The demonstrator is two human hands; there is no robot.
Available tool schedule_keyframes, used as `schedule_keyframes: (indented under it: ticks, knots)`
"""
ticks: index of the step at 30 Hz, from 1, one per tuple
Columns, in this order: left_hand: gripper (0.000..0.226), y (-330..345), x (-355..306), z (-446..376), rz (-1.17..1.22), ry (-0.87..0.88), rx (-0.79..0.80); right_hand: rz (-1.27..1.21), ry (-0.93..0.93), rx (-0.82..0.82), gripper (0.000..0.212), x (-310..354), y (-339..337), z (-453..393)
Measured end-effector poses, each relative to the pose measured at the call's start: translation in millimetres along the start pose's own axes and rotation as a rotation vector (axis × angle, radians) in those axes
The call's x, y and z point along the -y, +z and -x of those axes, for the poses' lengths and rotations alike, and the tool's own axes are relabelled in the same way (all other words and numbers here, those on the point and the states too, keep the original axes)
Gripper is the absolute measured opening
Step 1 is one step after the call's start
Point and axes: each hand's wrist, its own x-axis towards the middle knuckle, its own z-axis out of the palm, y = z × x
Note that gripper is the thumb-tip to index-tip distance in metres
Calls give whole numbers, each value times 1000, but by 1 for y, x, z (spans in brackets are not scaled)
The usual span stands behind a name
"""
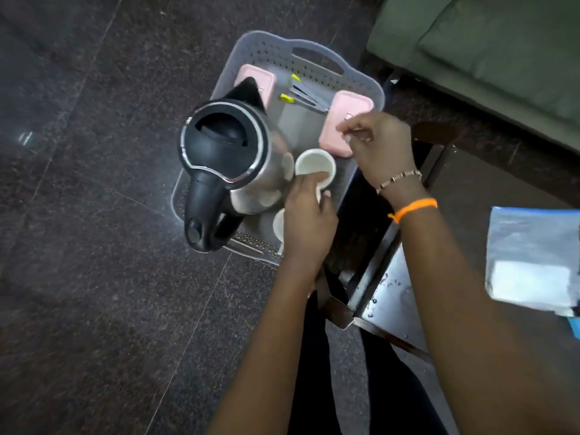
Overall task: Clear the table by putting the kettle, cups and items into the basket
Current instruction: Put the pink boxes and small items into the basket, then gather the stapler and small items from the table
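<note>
Judging from how tightly the basket [361,86] is packed, the likeliest mishap is seen as a knock: the white cup [314,164] is being set down just beside the steel wall of the kettle [226,158], and a nudge against that wall, or against the second cup [278,224] partly hidden under the left hand [309,221], could tip a cup over. The basket itself appears to rest on the floor beside the bench [386,296], so the reach is made downward and forward, with little room for correction. The left arm is extended with the wrist bent down, and its grip is closed on the near rim of the white cup, thumb on the rim and fingers wrapped below. The right hand [378,142] is held over the nearer pink box [337,120], its fingers curled and pinched together; whether anything small is held in that grip cannot be told. A second pink box [266,80] and some yellow-tipped utensils [301,92] already lie at the far end of the basket. A plastic pouch [533,255] is left on the bench, so the clearing is judged unfinished.
</note>
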Motion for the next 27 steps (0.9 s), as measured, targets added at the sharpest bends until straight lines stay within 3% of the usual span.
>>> schedule_keyframes:
  ticks: [4, 18, 24, 27]
  knots:
    - [27, 22, -12, 22, 13, 32, 37, -88, 145, -8, 22, -42, -27, 73]
    - [21, 214, -39, 168, -203, 63, 601, -272, 691, -109, 20, -227, -134, 274]
    - [21, 295, -61, 220, -292, 54, 761, -169, 832, -195, 24, -317, -183, 325]
    - [24, 328, -71, 234, -364, 111, 837, -44, 805, -164, 29, -355, -200, 330]
